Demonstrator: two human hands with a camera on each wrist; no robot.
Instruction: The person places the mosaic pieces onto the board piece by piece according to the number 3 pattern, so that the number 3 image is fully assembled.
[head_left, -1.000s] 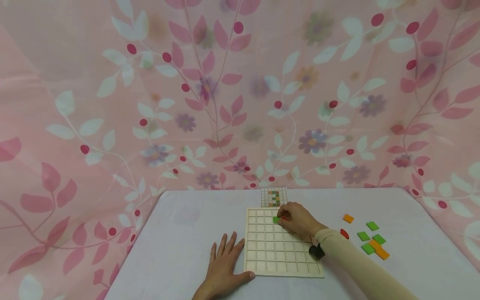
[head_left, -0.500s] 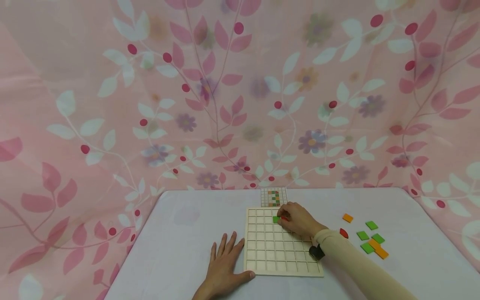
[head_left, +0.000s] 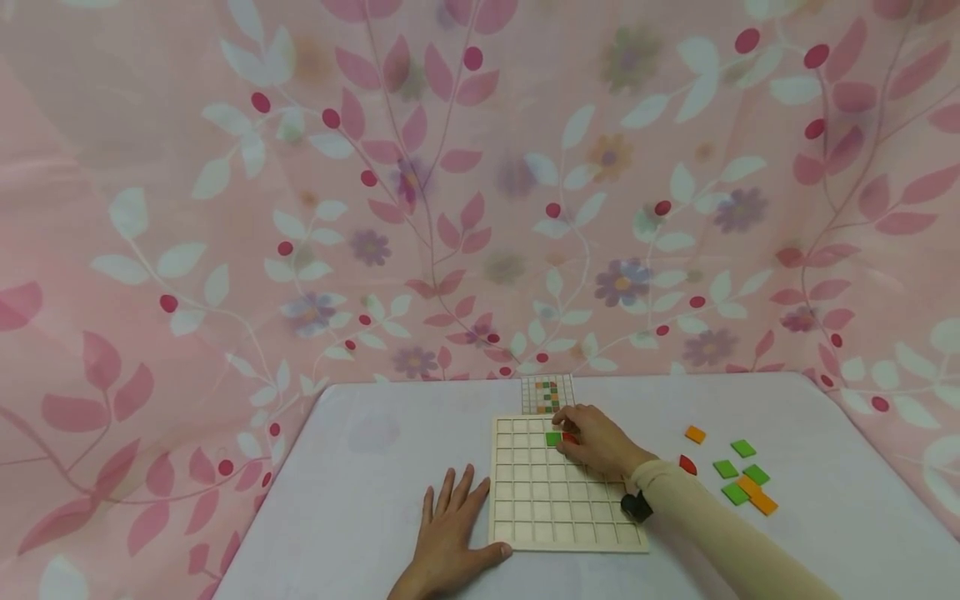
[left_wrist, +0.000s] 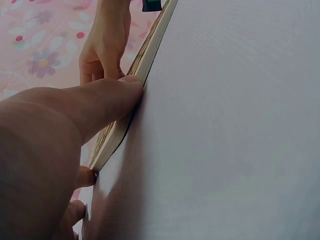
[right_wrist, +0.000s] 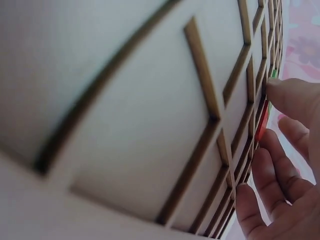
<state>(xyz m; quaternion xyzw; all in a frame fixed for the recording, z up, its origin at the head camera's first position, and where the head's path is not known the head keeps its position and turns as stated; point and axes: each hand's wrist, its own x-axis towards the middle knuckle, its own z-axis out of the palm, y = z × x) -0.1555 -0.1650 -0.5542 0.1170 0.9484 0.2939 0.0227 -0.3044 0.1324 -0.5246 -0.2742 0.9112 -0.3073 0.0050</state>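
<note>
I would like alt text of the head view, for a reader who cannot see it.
A right hand is at a red tile beside a green tile on a gridded board, while a left hand touches the board's left edge. Loose tiles, green, orange and red, lie to the right on a white table; a card lies behind the board.

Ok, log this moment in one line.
left hand: touching board edge | right hand: at red piece, beside green tile | loose pieces: right of board
</note>
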